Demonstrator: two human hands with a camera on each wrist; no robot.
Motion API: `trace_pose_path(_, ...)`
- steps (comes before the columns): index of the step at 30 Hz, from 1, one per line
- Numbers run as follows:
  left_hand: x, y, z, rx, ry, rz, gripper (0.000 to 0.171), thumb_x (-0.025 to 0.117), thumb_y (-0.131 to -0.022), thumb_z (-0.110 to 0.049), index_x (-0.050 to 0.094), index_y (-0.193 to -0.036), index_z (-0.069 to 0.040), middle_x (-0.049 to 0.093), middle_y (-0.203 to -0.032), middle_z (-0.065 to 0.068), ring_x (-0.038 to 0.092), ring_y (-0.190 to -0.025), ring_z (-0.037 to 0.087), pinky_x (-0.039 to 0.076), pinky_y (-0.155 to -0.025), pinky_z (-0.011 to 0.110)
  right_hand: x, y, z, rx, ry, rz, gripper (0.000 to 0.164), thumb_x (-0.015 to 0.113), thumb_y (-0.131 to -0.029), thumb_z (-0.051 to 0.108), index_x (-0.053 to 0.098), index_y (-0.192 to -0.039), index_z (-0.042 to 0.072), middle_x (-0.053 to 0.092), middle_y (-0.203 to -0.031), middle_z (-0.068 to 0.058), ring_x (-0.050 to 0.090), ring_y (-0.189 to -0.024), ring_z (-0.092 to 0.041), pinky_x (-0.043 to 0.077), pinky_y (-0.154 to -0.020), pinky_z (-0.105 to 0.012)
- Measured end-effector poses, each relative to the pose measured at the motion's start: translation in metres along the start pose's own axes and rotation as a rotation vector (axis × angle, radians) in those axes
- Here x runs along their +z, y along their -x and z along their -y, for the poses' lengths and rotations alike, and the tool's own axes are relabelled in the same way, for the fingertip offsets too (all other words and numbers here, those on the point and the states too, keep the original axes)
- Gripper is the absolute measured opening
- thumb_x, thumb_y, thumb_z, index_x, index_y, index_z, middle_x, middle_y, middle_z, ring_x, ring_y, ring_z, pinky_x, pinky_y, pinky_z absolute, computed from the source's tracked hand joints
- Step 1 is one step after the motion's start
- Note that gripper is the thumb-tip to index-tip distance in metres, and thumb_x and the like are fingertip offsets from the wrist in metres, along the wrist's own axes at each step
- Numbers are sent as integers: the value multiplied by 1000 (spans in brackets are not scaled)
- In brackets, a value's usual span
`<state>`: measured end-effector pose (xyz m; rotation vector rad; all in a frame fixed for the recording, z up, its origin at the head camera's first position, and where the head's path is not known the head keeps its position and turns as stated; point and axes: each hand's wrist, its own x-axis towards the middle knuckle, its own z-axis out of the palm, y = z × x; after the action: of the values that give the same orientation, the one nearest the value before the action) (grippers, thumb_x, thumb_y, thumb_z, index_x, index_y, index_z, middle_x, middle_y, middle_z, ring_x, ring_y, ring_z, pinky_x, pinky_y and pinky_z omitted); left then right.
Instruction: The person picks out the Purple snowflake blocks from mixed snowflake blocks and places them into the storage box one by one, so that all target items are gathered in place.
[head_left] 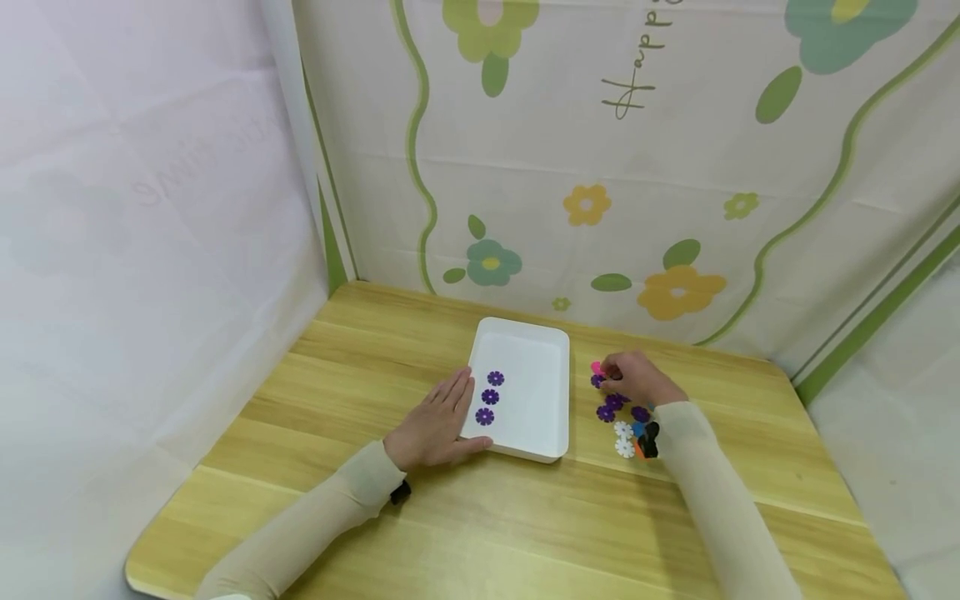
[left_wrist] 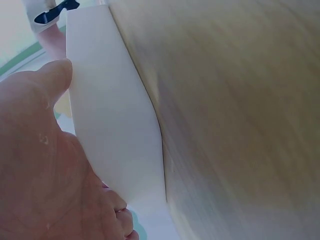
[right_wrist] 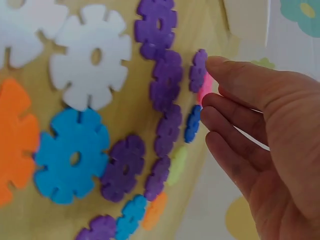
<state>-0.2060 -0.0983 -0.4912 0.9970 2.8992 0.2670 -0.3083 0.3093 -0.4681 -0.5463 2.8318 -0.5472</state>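
Observation:
A white rectangular tray [head_left: 534, 392] lies on the table, with three purple notched flower-shaped discs [head_left: 490, 397] lined up along its left side. My left hand [head_left: 433, 423] rests against the tray's near left corner, fingers straight along the left rim and thumb at the front edge. To the right of the tray, my right hand [head_left: 637, 379] is low over a spread of loose discs. In the right wrist view its thumb and loosely bent fingertips are right at a purple disc [right_wrist: 198, 71] and a pink disc [right_wrist: 204, 90], which the thumb and fingers partly hide.
Near the right hand lie more purple discs [head_left: 606, 413], white discs [head_left: 624, 448], a blue disc [right_wrist: 73, 156] and an orange disc [right_wrist: 15, 140]. The wooden table [head_left: 360, 350] meets a flower-print cloth [head_left: 525, 183] at the back.

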Motion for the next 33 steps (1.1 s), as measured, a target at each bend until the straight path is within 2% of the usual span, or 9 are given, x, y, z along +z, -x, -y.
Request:
trace_pose_path(6, -1, 1, -1, 4, 8, 0, 104, 40, -104, -72, 17, -164, 10, 9, -175, 28, 9, -165, 41, 19, -134, 52, 10, -5, -4, 3, -5, -27, 22, 76, -97, 14, 73, -111, -3, 75, -103, -14, 70, -92, -24, 62, -88, -48)
trace_pose_path(13, -1, 0, 0, 12, 13, -18, 103, 43, -105, -70, 20, -163, 11, 12, -175, 29, 13, -165, 43, 22, -133, 53, 10, -12, -6, 23, -51, -27, 26, 77, -96, 14, 72, -115, -3, 77, -104, -14, 72, -95, -25, 62, -90, -47)
trace_pose_path(16, -1, 0, 1, 10, 8, -14, 103, 41, -105, -71, 19, -164, 11, 10, -175, 29, 12, -165, 42, 20, -134, 53, 7, -13, -7, 34, -81, -11, 26, 78, -96, 13, 73, -115, -3, 76, -104, -15, 71, -93, -24, 62, -87, -45)
trace_pose_path(22, 2, -1, 1, 12, 1, -11, 105, 38, -104, -73, 17, -164, 11, 9, -175, 29, 10, -165, 41, 19, -134, 52, -4, -14, -9, 56, -95, 5, 11, 74, -100, 14, 76, -102, 3, 75, -100, -13, 65, -85, -19, 56, -77, -36)
trace_pose_path(26, 2, -1, 1, 7, -1, -10, 105, 39, -104, -73, 17, -164, 11, 9, -175, 29, 10, -165, 41, 19, -134, 52, -14, -15, -8, 63, -89, 28, 13, 69, -104, 16, 77, -101, 5, 75, -99, -11, 64, -82, -18, 54, -73, -32)
trace_pose_path(33, 1, 0, 1, 0, 8, 2, 105, 40, -104, -72, 17, -164, 10, 9, -176, 28, 8, -166, 39, 18, -134, 51, -31, -20, 4, 32, -63, 11, 18, 65, -106, 17, 77, -99, 5, 75, -98, -15, 59, -78, -18, 51, -71, -30)
